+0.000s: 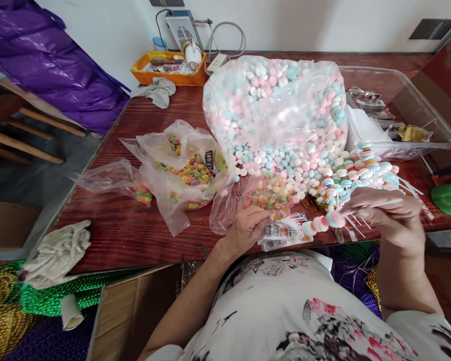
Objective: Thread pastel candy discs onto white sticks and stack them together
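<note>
My right hand [389,220] is closed round a white stick strung with pink, red and white candies [323,223], held low over the table's front edge. My left hand [248,228] has its fingers pressed together at the left edge of a stack of printed cards [285,230]; what its fingertips hold, if anything, is too small to make out. Behind my hands lies a big clear bag of pastel candies [285,110], many of them spilling out in front. A pile of filled candy sticks [361,170] rests beyond my right hand. Small coloured rings [266,193] lie under clear plastic behind the cards.
An open plastic bag of coloured rings [195,170] sits left of centre. At the back stand an orange tray [169,77] and, right, a clear bin [402,145] with packets. Green tape [449,198] lies far right, a crumpled cloth [60,250] at the left front corner.
</note>
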Demonstrator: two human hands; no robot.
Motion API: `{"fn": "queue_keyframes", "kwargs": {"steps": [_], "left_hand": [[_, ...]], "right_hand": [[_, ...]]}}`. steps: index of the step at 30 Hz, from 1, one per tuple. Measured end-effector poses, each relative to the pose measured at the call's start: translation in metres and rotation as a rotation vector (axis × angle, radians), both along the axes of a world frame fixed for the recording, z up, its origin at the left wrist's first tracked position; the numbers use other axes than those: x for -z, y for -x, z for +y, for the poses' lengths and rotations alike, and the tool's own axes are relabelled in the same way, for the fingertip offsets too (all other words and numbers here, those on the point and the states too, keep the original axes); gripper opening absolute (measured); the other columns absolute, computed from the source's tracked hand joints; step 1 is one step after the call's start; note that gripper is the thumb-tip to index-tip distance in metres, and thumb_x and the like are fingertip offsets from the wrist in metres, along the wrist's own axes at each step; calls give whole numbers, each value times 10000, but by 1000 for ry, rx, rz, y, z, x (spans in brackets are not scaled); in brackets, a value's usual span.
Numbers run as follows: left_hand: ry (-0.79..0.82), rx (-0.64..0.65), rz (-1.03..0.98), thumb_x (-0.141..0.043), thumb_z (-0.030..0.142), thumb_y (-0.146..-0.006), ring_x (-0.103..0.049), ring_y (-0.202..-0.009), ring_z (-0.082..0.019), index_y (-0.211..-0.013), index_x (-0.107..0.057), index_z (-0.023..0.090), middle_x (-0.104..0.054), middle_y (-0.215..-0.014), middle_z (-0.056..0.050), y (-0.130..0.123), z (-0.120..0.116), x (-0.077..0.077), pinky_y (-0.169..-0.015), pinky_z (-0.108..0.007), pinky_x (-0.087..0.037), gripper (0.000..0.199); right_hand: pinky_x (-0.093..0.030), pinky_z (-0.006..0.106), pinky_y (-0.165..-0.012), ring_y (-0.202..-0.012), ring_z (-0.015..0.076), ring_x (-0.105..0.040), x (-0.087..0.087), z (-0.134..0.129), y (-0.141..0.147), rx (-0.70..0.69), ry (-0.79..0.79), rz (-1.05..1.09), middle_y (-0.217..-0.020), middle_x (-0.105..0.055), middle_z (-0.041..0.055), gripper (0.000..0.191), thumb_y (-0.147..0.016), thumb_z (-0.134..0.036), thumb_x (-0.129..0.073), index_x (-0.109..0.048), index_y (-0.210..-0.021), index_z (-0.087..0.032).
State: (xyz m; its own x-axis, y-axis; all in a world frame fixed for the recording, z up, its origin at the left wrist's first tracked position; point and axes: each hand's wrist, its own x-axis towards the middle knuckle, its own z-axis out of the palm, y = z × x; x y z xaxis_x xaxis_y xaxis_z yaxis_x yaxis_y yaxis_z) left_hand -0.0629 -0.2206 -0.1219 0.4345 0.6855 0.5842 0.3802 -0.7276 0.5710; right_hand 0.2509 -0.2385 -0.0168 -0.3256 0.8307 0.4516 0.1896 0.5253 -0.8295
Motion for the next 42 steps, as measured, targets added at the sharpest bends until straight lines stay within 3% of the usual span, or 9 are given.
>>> {"fn": "queue_keyframes", "kwargs": {"steps": [4, 12, 15, 19, 24, 28, 32, 37, 42], "left_hand": [[-40, -15, -88, -644, 168, -890, -646, -669, -131, -877, -688, 156, -688, -727, -36, -8, 3, -13, -644, -243, -528, 48], [162, -46, -222, -752, 245, -825, -566, -564, -88, -730, -650, 154, -639, -639, 11, -15, 11, -49, -552, -201, -450, 166], [186, 7, -208, -748, 234, -829, -573, -572, -87, -754, -679, 154, -656, -649, 11, -14, 14, -53, -570, -203, -455, 130], [198, 40, -256, -715, 198, -850, -625, -634, -110, -827, -714, 162, -686, -696, -6, -6, 17, -45, -629, -222, -500, 43], [226, -87, -293, -734, 197, -821, -614, -594, -99, -789, -726, 168, -696, -688, 3, 9, 18, -33, -569, -199, -485, 44], [260, -166, -211, -745, 223, -811, -623, -602, -101, -812, -750, 184, -726, -719, 4, 11, 18, -29, -578, -198, -501, 39], [311, -184, -183, -749, 285, -816, -616, -592, -105, -789, -745, 191, -717, -696, 14, 5, 21, -22, -556, -200, -494, 98], [343, -100, -198, -740, 305, -830, -606, -594, -109, -777, -736, 182, -703, -688, 6, -4, 22, -19, -559, -214, -494, 134], [250, 28, -189, -707, 258, -863, -649, -641, -123, -821, -732, 173, -716, -733, -19, -7, 20, -28, -625, -234, -527, 98]], "right_hand": [[-455, 304, -655, -713, 142, -635, 4, 8, 26, -173, -27, -196, -851, -742, 19, 328, -898, -113, -613, -683, -1185, -254], [-357, 305, -659, -698, 146, -560, -4, 27, 61, -208, -284, -447, -761, -674, -3, 243, -933, -148, -530, -626, -1141, -229], [-360, 312, -668, -698, 156, -535, -9, 30, 65, -193, -349, -478, -729, -643, 3, 224, -891, -85, -502, -616, -1043, -203], [-367, 323, -666, -690, 165, -524, -11, 35, 65, -181, -375, -551, -690, -609, 6, 192, -853, -69, -500, -613, -945, -193], [-438, 321, -649, -665, 145, -589, -19, 36, 48, -93, -319, -262, -763, -702, -3, 201, -877, -87, -580, -669, -977, -237], [-540, 387, -705, -716, 194, -692, -31, 28, 31, 159, -223, -7, -829, -763, 11, 169, -857, -145, -675, -749, -931, -279], [-584, 483, -815, -677, 234, -720, -38, 22, 29, 355, -267, 251, -803, -775, 18, 33, -814, -269, -756, -775, -836, -284], [-611, 419, -705, -686, 222, -726, -33, 24, 36, 247, -176, 268, -763, -775, 18, 53, -815, -253, -755, -781, -860, -263], [-567, 319, -541, -614, 173, -701, -28, 35, 28, 148, -65, 247, -728, -762, -2, 46, -831, -242, -739, -769, -863, -256]]}}
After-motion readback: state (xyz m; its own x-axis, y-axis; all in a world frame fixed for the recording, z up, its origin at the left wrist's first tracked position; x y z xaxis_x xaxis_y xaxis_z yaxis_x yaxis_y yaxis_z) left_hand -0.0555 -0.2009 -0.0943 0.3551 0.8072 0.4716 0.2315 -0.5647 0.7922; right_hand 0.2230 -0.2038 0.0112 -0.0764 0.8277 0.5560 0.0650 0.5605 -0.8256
